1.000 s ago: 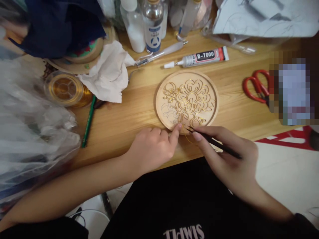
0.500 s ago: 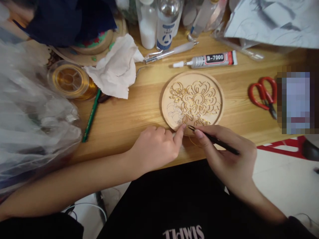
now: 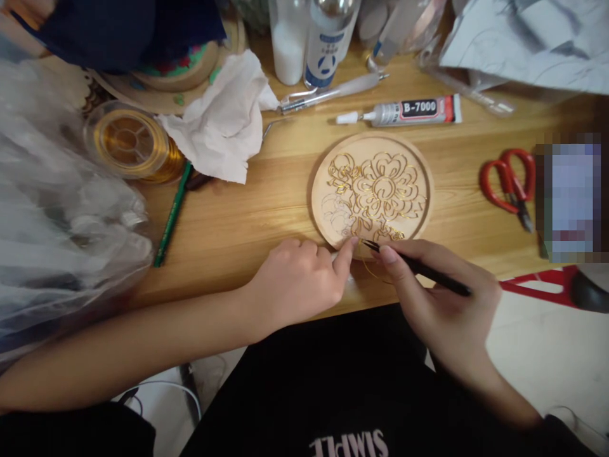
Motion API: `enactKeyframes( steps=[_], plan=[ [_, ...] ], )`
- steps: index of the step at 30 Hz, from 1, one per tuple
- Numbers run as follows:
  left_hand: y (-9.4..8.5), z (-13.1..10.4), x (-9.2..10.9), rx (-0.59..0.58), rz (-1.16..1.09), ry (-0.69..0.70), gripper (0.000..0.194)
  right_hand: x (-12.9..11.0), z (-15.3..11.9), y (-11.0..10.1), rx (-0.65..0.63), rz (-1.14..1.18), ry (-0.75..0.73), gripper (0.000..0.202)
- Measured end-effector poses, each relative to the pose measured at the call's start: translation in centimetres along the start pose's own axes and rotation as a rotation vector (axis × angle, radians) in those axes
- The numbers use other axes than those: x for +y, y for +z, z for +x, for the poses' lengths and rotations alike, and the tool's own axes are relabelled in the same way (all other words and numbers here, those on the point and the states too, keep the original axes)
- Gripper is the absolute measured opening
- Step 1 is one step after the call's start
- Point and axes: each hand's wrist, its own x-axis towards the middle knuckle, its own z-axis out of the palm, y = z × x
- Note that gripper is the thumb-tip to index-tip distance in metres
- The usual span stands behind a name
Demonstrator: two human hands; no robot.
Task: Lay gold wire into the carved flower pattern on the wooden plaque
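A round wooden plate [image 3: 325, 223] with a raised rim bears a flower pattern in gold wire; its lower left shows only drawn lines. My left hand [image 3: 301, 279] is at the plate's near rim, fingers curled, the index fingertip and thumb closed about the end of a thin gold wire [image 3: 373, 274]. Its thumb is mostly hidden. In my right hand [image 3: 445, 304] are black tweezers [image 3: 423, 270], held like a pen, their tips beside my left fingertip. The wire loops down below the tweezers and passes behind my right thumb.
Beyond the plate lie a B-7000 glue tube [image 3: 413, 111] and a clear pen-like tool [image 3: 333, 92]. Red-handled scissors [image 3: 509, 184] are at right. To the left are a gold wire spool [image 3: 130, 143], crumpled tissue [image 3: 223, 120], a green pencil [image 3: 172, 219] and plastic bags [image 3: 66, 222]. Bottles [image 3: 328, 44] stand behind.
The tweezers' prongs look closer together than before. My right hand has shifted slightly right, and the view has moved a little. My left hand stays at the rim.
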Motion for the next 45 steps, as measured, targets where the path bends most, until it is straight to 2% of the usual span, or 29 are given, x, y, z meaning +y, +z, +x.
enactKeyframes(
  steps=[6, 23, 36, 45],
  plan=[
    [0.12, 0.06, 0.02, 0.014, -0.001, -0.003, 0.044, 0.04, -0.04, 0.14, -0.002, 0.021, 0.059, 0.010],
    [0.10, 0.02, 0.03, 0.010, 0.006, 0.001, 0.047, 0.09, -0.07, 0.34, 0.004, 0.046, 0.084, 0.010],
    [0.13, -0.01, -0.09, 0.000, 0.009, 0.006, 0.047, 0.36, 0.06, 0.17, -0.042, 0.033, 0.050, 0.012],
    [-0.02, -0.04, -0.05, -0.032, 0.015, 0.010, 0.045, 0.62, -0.07, -0.04, 0.017, 0.050, 0.084, 0.012]
  ],
)
